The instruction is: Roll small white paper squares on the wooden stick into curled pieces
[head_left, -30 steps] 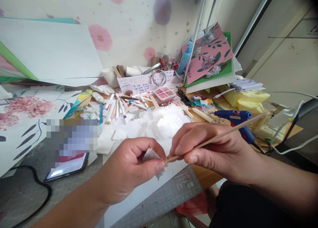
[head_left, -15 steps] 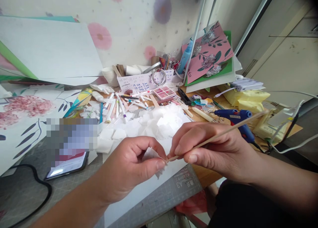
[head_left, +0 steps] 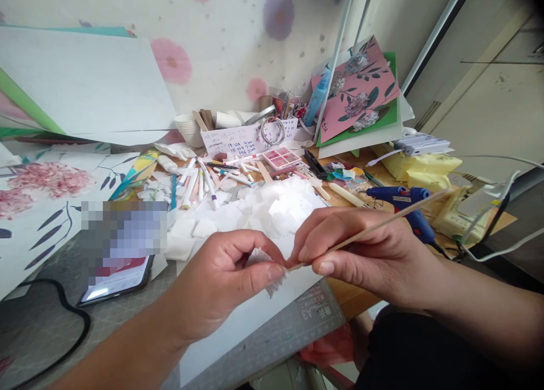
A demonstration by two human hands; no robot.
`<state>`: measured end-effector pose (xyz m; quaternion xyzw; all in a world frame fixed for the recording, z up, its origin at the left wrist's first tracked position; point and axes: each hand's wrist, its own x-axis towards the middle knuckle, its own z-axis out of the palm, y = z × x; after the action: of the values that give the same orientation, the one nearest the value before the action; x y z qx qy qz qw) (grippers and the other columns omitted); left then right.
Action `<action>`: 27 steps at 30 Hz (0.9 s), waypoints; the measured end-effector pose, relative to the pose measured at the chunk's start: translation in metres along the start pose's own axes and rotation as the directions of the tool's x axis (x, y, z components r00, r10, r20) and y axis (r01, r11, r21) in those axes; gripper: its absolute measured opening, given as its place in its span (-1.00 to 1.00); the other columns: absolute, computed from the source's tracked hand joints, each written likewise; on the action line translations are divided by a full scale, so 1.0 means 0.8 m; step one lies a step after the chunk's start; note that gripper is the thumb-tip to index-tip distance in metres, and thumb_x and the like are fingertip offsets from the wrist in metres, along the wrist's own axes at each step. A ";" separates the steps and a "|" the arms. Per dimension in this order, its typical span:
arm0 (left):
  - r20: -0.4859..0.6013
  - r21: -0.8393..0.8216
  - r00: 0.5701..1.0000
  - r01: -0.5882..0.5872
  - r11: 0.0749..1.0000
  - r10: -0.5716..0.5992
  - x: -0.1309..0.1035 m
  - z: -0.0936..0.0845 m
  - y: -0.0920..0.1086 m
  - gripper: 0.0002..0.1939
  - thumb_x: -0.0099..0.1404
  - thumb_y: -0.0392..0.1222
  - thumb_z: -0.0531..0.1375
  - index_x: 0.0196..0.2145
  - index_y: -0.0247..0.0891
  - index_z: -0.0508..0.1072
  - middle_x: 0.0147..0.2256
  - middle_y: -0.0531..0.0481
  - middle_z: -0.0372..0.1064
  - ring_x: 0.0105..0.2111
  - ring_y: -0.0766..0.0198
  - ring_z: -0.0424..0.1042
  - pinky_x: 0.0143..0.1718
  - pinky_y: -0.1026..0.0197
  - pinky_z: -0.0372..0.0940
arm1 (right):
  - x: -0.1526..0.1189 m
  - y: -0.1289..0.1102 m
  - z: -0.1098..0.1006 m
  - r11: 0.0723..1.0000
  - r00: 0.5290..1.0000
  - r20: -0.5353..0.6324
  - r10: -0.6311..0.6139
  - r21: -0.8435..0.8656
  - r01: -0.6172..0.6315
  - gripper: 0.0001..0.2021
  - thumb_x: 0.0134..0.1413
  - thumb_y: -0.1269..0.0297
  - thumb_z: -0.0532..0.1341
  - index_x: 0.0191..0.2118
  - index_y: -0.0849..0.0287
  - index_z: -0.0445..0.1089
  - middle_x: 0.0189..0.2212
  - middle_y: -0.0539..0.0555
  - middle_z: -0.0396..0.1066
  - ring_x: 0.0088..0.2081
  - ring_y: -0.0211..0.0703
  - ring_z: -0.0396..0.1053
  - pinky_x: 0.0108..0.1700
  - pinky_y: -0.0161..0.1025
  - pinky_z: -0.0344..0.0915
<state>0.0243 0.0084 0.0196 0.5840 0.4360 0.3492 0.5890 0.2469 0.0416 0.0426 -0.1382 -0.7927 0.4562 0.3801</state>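
My left hand [head_left: 238, 282] pinches a small piece of thin white paper [head_left: 275, 283], which is crumpled and partly hidden by the fingers. Between the fingers and thumb of my right hand [head_left: 361, 254] is a thin wooden stick [head_left: 382, 223]. The stick slants down to the left, and its lower end meets the paper at my left fingertips. Both hands nearly touch, above a white sheet [head_left: 238, 333]. Just behind them lies a heap of white paper pieces [head_left: 276, 206].
A phone [head_left: 117, 276] lies at the left on a grey cutting mat [head_left: 297, 333]. Markers [head_left: 206, 186] and a pink palette [head_left: 281, 159] are behind the paper heap. A blue glue gun [head_left: 419, 220] sits at the right, near cables. Flower pictures [head_left: 357, 89] lean at the back.
Both hands keep their grips and have shifted only slightly. The stick's upper end has moved a little to the left, and slightly more of the paper shows below my left thumb.
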 end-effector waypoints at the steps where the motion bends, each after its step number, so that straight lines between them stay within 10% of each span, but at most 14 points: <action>1: 0.000 -0.001 1.000 -0.003 1.000 0.003 0.000 0.000 0.000 -0.91 0.22 -0.17 0.33 -0.43 -0.19 0.55 -0.50 0.14 0.38 -0.45 0.35 0.27 -0.42 0.32 0.16 | 0.000 0.000 0.000 1.000 1.000 0.000 0.003 -0.001 -0.003 -0.96 0.20 0.48 0.27 -0.26 0.24 0.47 -0.31 0.11 0.50 -0.24 -0.20 0.50 -0.21 -0.25 0.47; 27: 0.001 0.105 1.000 -0.011 0.994 0.011 -0.001 0.002 0.008 -0.89 0.23 -0.16 0.30 -0.44 -0.19 0.53 -0.52 0.16 0.36 -0.48 0.36 0.26 -0.45 0.35 0.17 | 0.001 0.002 0.001 0.999 0.999 -0.006 0.053 0.010 -0.053 -0.97 0.20 0.47 0.27 -0.29 0.26 0.45 -0.35 0.08 0.49 -0.26 -0.21 0.47 -0.22 -0.27 0.44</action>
<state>0.0258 0.0076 0.0257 0.6168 0.4503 0.3290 0.5555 0.2455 0.0428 0.0414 -0.1588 -0.7853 0.4693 0.3713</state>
